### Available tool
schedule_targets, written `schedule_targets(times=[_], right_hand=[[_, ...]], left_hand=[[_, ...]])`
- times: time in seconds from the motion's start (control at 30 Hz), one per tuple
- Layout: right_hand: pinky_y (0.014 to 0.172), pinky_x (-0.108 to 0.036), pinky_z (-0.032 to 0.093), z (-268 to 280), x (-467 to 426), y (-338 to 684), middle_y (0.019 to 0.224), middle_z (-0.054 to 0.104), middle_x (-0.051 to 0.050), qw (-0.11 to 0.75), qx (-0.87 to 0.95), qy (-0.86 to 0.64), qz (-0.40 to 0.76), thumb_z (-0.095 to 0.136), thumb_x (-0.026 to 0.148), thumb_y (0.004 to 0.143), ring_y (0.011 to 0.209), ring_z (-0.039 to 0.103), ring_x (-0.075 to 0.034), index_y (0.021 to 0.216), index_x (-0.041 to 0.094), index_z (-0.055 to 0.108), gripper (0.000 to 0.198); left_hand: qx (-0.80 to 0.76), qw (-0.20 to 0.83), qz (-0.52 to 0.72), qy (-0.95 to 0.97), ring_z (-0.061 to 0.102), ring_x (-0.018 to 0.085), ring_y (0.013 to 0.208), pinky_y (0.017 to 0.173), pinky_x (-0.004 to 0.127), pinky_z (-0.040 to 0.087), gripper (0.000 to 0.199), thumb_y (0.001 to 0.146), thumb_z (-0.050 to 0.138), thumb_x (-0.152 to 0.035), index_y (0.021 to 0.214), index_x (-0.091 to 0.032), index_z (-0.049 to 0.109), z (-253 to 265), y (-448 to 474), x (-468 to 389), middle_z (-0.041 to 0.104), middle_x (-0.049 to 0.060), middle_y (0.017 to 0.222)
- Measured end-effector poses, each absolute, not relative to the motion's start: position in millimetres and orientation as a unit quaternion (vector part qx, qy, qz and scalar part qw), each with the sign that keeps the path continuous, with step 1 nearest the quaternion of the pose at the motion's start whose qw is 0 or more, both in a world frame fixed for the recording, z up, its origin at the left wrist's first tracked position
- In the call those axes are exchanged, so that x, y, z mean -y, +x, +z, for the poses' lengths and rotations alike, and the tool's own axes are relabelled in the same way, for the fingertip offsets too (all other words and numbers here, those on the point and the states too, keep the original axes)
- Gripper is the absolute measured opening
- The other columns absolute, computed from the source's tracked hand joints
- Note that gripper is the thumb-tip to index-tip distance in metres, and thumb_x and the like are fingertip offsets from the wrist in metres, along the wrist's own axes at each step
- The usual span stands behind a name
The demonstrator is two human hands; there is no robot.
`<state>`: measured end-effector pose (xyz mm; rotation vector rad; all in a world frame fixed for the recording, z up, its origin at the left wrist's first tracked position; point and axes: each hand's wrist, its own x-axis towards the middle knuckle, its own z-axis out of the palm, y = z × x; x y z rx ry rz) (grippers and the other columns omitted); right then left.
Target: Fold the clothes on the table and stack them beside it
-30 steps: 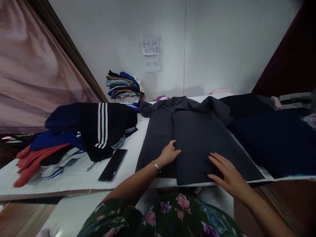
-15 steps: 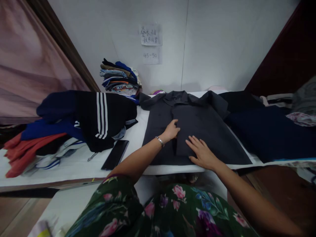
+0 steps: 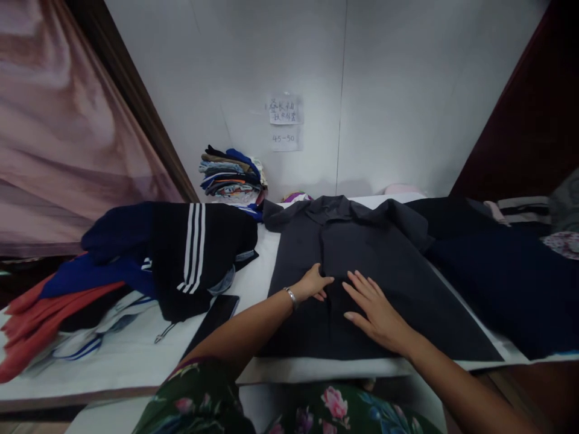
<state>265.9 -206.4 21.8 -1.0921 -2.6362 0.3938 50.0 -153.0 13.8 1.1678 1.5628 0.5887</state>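
A dark grey collared shirt (image 3: 380,253) lies front side up across the white-covered table, its collar toward the wall and its hem near the front edge. My left hand (image 3: 312,283), with a silver bracelet at the wrist, rests at the shirt's front placket. Its thumb points right and its fingers are apart, partly curled, with no cloth visibly gripped. To the right of the placket, my right hand (image 3: 373,310) is over the shirt with its fingers spread; whether the whole palm touches the cloth I cannot tell.
Left of the shirt are a heap of clothes with a black white-striped garment (image 3: 217,241) and a dark phone (image 3: 221,310), partly behind my forearm. A folded stack (image 3: 233,175) stands by the wall under paper signs (image 3: 286,123). Navy garments (image 3: 506,277) lie on the right.
The view has tilted up, so the table sits lower. The shirt's right front panel, folded up in part before, now lies flatter along the placket. My right hand's fingers are spread wider.
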Motion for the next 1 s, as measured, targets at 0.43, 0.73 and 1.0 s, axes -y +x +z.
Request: schedule_targets(times=[0.43,0.73,1.0], right_hand=[[0.115,-0.060,0.008,-15.3,188.5,249.6,0.157,0.015,-0.007,0.076,0.937,-0.289,0.183,0.054,0.044,0.089,0.144,0.009,-0.030,0.149,0.029,0.026,0.068],[0.105,-0.039,0.041,-55.5,164.7,246.9,0.144,0.033,0.000,0.180,0.951,-0.188,0.168,0.052,0.033,0.094,0.128,0.043,-0.024,0.149,0.041,-0.003,0.078],[0.104,-0.049,0.046,-96.7,164.4,224.3,0.142,0.026,0.019,0.059,0.889,-0.306,0.334,0.042,0.043,0.095,0.129,0.039,-0.025,0.125,0.056,-0.033,0.082]], left_hand=[[-0.724,0.188,0.187,0.637,0.065,0.017,0.098,0.083,0.024,0.050,0.027,0.090,0.048,-0.024,0.105,-0.019,0.069,24.2,16.7,-53.0,0.071,0.008,0.105],[-0.640,0.095,0.064,0.760,0.056,0.017,0.117,0.100,0.024,0.040,0.036,0.086,0.050,-0.013,0.114,-0.028,0.067,7.7,24.3,-154.2,0.061,0.003,0.127],[-0.596,0.068,-0.020,0.800,0.059,0.026,0.112,0.099,0.036,0.042,0.027,0.086,0.052,-0.016,0.107,-0.020,0.067,17.2,19.8,-187.0,0.058,0.013,0.120]])
